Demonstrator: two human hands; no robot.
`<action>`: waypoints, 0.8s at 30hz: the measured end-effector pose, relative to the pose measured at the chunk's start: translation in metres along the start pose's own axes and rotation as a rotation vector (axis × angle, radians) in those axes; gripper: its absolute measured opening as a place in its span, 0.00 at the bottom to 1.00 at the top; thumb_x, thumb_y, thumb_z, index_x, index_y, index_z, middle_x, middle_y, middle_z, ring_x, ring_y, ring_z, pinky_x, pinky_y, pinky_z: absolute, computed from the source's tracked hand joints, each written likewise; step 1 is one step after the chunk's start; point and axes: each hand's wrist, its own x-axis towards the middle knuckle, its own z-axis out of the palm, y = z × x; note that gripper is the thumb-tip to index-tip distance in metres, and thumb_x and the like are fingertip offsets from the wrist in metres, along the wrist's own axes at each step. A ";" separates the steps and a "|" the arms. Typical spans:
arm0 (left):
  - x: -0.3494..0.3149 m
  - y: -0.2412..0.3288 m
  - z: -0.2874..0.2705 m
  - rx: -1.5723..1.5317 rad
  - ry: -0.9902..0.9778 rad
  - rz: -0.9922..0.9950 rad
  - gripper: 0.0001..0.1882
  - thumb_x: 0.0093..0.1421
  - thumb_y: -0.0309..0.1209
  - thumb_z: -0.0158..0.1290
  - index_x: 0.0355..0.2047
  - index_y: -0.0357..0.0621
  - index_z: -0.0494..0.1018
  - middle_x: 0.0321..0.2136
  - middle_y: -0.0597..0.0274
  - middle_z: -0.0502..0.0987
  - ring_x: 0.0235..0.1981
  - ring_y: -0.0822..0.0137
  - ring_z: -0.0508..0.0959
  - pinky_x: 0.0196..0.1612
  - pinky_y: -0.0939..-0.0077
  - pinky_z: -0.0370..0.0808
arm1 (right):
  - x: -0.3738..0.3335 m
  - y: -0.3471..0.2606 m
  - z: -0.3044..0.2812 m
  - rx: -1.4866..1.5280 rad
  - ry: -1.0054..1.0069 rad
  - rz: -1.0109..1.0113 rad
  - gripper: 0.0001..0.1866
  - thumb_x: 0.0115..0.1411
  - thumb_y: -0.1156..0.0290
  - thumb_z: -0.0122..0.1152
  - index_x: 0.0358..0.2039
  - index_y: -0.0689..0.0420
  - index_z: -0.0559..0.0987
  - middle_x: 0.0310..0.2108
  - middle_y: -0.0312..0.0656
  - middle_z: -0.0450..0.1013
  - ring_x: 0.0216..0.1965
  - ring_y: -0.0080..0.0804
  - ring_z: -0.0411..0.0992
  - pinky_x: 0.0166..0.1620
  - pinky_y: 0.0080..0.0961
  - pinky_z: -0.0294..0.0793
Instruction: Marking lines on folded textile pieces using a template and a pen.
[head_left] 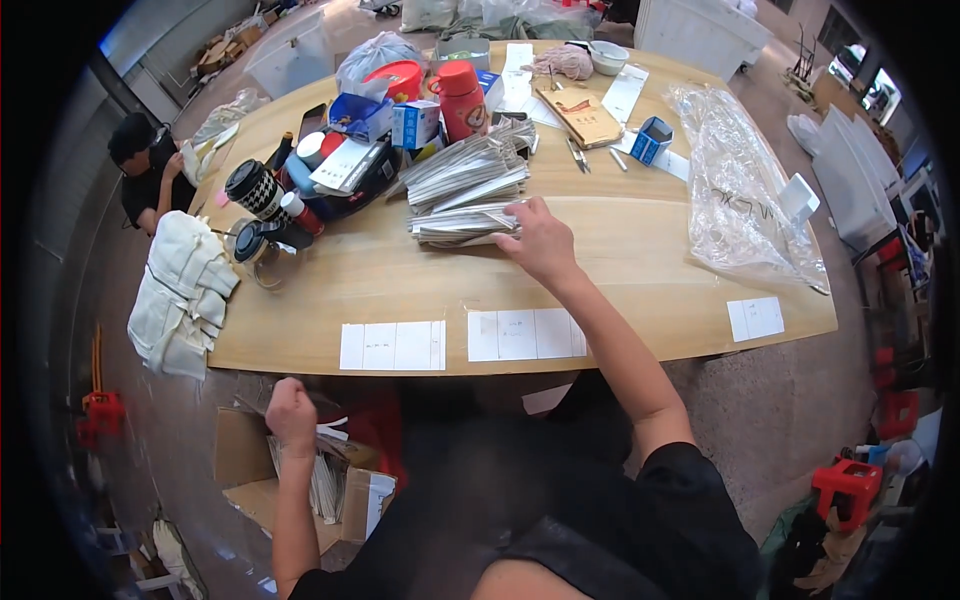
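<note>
Closed into a fist, the left hand (291, 410) hangs over an open cardboard box (245, 470) on the floor, which holds upright white folded pieces. On the wooden table (640, 250), the right hand (540, 240) lies with loosely curled fingers on a stack of white folded pieces (465, 180); whether it grips them, I cannot tell.

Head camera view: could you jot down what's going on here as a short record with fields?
Setting: wooden table
Right hand: resting on a stack of flat white packets
Left hand: closed in a fist, below the table edge, above a cardboard box of similar packets
Table front: two white paper sheets
Nearby: red bottle, clear plastic bag
</note>
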 end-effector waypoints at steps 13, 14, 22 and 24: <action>0.052 0.257 0.080 -0.354 -0.189 0.753 0.19 0.53 0.23 0.55 0.47 0.47 0.75 0.49 0.55 0.73 0.59 0.48 0.69 0.65 0.35 0.56 | -0.133 -0.009 -0.087 -0.087 -0.117 -0.273 0.12 0.49 0.80 0.67 0.34 0.50 0.85 0.26 0.36 0.73 0.25 0.34 0.74 0.28 0.30 0.74; 0.049 0.251 0.092 -0.362 -0.253 0.763 0.14 0.53 0.23 0.55 0.42 0.46 0.76 0.44 0.56 0.75 0.55 0.50 0.72 0.64 0.36 0.57 | -0.144 -0.002 -0.089 -0.091 -0.111 -0.217 0.13 0.48 0.81 0.66 0.35 0.50 0.85 0.27 0.37 0.74 0.25 0.34 0.75 0.29 0.30 0.74; 0.027 0.249 0.089 -0.461 -0.150 0.650 0.17 0.52 0.21 0.54 0.44 0.42 0.77 0.47 0.49 0.74 0.54 0.45 0.71 0.58 0.49 0.65 | -0.177 0.008 -0.094 -0.132 -0.054 -0.025 0.14 0.47 0.81 0.65 0.36 0.53 0.83 0.32 0.40 0.77 0.30 0.39 0.76 0.33 0.32 0.76; 0.024 0.266 0.083 -0.429 -0.124 0.675 0.18 0.53 0.21 0.53 0.45 0.43 0.77 0.49 0.47 0.73 0.56 0.43 0.70 0.59 0.47 0.64 | -0.176 0.003 -0.096 -0.136 -0.042 -0.002 0.14 0.47 0.81 0.65 0.36 0.53 0.83 0.32 0.40 0.77 0.30 0.40 0.76 0.33 0.33 0.76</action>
